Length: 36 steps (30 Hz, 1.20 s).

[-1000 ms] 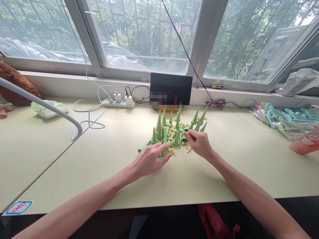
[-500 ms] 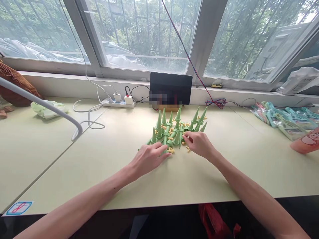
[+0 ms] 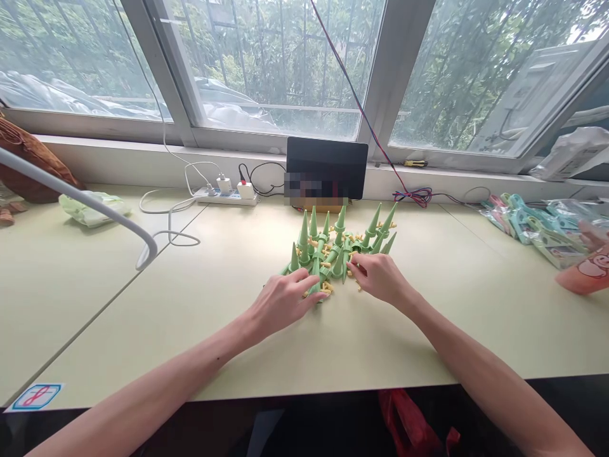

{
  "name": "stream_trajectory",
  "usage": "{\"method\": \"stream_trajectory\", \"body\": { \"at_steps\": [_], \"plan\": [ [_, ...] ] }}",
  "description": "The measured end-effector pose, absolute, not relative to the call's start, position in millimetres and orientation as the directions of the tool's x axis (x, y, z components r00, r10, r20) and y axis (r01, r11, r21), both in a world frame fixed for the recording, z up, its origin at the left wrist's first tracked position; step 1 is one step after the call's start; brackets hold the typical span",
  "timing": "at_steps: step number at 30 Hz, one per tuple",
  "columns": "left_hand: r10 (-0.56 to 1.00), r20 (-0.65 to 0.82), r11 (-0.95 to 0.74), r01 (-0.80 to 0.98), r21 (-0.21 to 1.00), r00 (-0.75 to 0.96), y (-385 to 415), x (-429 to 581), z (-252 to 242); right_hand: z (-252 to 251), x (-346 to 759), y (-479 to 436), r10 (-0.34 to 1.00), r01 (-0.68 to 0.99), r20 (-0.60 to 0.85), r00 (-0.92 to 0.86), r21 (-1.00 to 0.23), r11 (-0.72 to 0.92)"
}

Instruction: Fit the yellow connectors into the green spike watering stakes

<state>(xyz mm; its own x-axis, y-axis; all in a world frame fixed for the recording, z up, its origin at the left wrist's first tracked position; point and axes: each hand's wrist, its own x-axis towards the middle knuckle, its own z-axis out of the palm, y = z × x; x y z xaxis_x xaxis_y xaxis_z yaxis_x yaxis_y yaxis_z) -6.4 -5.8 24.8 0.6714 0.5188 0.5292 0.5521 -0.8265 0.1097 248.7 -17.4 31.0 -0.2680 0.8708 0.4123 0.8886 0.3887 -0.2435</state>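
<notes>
In front of me stands a cluster of green plastic cone-shaped spikes point(image 3: 340, 222) with collars, several upright and others lying down. Small yellow plastic pieces point(image 3: 326, 264) are scattered among them. At the cluster's near left side, my left hand point(image 3: 288, 295) has its thumb and fingers closed around a green spike point(image 3: 316, 270), partly hidden by the fingers. My right hand point(image 3: 380, 274) is pinched at the right side of the cluster, its fingertips beside a yellow piece. What lies between those fingertips is too small to tell.
Behind the cluster stands a dark screen point(image 3: 328, 168). A power strip point(image 3: 228, 198) with cables lies to its left. Bagged clips point(image 3: 547, 231) and an orange-pink cup point(image 3: 583, 273) are at right, beside another person's hand point(image 3: 592, 235). A grey curved bar point(image 3: 85, 200) crosses the left.
The green spike at my left hand has shifted slightly, its lower end showing below the thumb. My right hand has barely moved. Another person's hand has appeared at the far right.
</notes>
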Motion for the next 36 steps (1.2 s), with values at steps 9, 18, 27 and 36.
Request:
{"method": "stream_trajectory", "body": {
  "at_steps": [9, 18, 27, 36],
  "plan": [
    [0.497, 0.523, -0.848, 0.516, 0.122, 0.693, -5.2, -6.7, 23.7, 32.6, 246.8, -18.4, 0.903, 0.894, 0.329, -0.275, -0.259, 0.367],
    [0.473, 0.481, -0.859, 0.508, 0.066, 0.738, -5.4, -6.9, 21.9, 33.3, 245.2, -18.6, 0.929, 0.912, 0.263, -0.26, -0.25, 0.326],
    [0.528, 0.576, -0.827, 0.532, 0.182, 0.624, -5.4, -6.3, 26.8, 36.9, 246.0, -19.5, 0.952, 0.93, 0.177, -0.25, -0.23, 0.287],
    [0.815, 0.463, -0.519, 0.795, 0.315, 0.349, 10.0, -24.5, 56.6, 43.0, 246.2, -21.5, 0.98, 0.969, 0.034, -0.198, -0.145, 0.201]
  ]
}}
